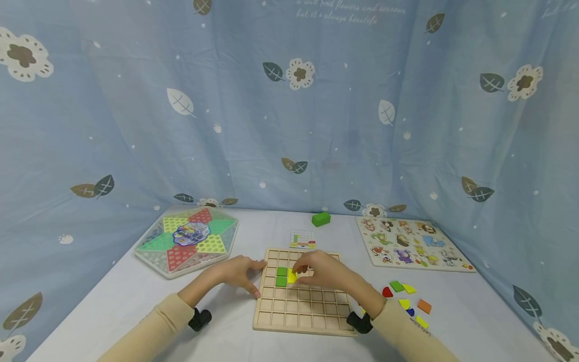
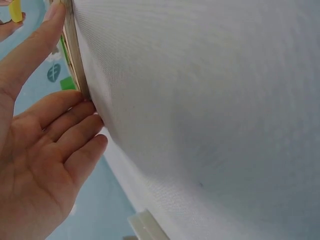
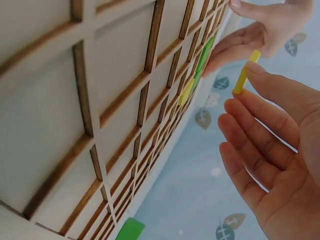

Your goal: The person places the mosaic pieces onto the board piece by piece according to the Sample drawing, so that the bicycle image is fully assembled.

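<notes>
A wooden grid board lies on the white table in front of me. Two green pieces sit in its upper left cells, and a yellow piece lies beside them in the right wrist view. Above the board my right hand pinches a thin yellow tile between thumb and index finger, the other fingers loosely bent. At the board's left edge, my left hand rests its thumb and fingertips against the wooden side; its fingers are mostly straight in the left wrist view.
Loose coloured pieces lie right of the board. Behind it are a small pattern card and a green block. A star-patterned game box stands at left, an animal picture board at right. A blue curtain hangs behind.
</notes>
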Demonstrator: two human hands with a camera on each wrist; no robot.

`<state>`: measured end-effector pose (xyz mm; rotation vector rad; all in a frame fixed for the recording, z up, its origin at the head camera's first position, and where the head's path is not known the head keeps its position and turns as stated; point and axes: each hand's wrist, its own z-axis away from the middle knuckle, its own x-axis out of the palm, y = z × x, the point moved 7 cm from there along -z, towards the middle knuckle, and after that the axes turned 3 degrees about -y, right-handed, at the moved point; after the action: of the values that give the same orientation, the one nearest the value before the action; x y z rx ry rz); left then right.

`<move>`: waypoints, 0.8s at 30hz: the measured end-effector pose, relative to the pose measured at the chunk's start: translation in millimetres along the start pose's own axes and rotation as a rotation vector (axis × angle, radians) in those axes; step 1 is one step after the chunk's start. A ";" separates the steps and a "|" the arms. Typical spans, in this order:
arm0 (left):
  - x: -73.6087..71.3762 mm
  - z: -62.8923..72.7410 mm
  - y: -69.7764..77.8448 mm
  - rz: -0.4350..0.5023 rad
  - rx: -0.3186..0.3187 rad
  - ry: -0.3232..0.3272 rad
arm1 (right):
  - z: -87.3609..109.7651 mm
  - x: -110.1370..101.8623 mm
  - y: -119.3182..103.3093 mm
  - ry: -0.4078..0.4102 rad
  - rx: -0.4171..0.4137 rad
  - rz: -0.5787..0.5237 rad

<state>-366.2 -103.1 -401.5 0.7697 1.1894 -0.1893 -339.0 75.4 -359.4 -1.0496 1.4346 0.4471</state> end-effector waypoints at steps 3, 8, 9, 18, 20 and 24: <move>0.2 -0.1 -0.5 -0.003 0.003 0.001 | -0.2 0.1 1.6 0.003 0.006 0.006; 1.2 -0.5 -1.3 -0.005 0.004 -0.002 | 9.1 -3.7 16.6 0.011 0.067 0.013; 1.4 -0.6 -1.4 -0.005 0.003 -0.003 | 13.1 -5.2 21.1 0.012 0.087 0.010; 1.3 -0.9 -1.0 -0.001 0.000 -0.006 | 68.5 -24.2 65.9 0.020 0.199 -0.015; 1.0 -0.6 -0.4 -0.001 0.001 -0.005 | 82.0 -29.6 73.8 0.024 0.219 -0.004; 0.8 -0.2 -0.3 0.000 0.003 -0.003 | 102.3 -36.3 85.8 0.025 0.276 0.020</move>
<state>-366.2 -103.0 -402.4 0.7718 1.1863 -0.1918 -353.9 212.5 -371.3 -0.8214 1.4820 0.2416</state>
